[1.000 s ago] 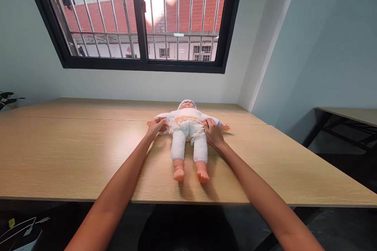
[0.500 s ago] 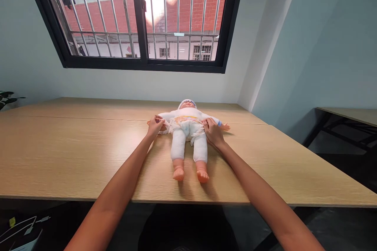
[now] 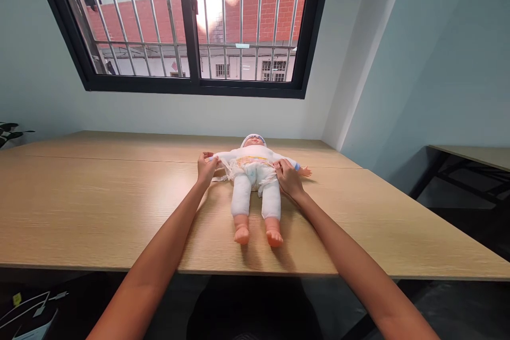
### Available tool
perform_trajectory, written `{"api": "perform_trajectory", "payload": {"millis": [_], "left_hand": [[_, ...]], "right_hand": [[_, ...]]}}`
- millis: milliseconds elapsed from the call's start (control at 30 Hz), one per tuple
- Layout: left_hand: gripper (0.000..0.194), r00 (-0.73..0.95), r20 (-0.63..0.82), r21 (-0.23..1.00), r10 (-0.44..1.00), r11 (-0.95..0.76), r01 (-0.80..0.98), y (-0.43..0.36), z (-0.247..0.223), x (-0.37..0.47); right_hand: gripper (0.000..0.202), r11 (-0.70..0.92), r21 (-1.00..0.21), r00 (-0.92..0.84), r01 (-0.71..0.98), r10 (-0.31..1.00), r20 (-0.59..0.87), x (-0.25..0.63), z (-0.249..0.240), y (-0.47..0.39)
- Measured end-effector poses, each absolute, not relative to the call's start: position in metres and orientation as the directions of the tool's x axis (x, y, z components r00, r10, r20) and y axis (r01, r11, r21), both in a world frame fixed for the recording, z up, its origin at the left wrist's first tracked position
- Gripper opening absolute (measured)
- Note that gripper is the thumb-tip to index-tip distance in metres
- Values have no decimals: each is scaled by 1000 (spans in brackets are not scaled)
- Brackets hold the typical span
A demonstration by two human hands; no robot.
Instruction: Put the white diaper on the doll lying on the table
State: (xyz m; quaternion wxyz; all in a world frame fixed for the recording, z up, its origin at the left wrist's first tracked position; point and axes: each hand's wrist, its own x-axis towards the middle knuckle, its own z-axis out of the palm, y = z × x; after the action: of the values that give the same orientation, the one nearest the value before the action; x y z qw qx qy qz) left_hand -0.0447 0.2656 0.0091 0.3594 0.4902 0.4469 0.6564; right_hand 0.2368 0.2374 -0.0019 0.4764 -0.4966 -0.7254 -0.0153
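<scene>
A baby doll (image 3: 240, 201) in white clothes and a cap lies on its back on the wooden table (image 3: 131, 212), its bare feet toward me. Around its hips sits a white diaper (image 3: 257, 171) with an orange and yellow band at the waist. My left hand (image 3: 207, 168) pinches the diaper's side on the left and pulls it outward, stretched away from the hip. On the other side, my right hand (image 3: 287, 176) is closed at the diaper's edge by the doll's hip, its fingertips partly hidden.
Behind the table is a wall with a dark-framed barred window (image 3: 195, 85). Leaves of a plant (image 3: 11, 130) show at the far left. Another table (image 3: 474, 154) stands at the right. White cables (image 3: 40, 305) lie below the front edge at left.
My left hand has shifted slightly to the left, drawing the diaper's side farther out. My right hand and the doll have stayed in place.
</scene>
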Motion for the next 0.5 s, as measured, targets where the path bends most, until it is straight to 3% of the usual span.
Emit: {"api": "perform_trajectory", "payload": {"millis": [500], "left_hand": [[15,275,384,847,881,-455,275,252,9,-34]], "right_hand": [[26,495,-450,-56,743,716,696,238,0,237]]}}
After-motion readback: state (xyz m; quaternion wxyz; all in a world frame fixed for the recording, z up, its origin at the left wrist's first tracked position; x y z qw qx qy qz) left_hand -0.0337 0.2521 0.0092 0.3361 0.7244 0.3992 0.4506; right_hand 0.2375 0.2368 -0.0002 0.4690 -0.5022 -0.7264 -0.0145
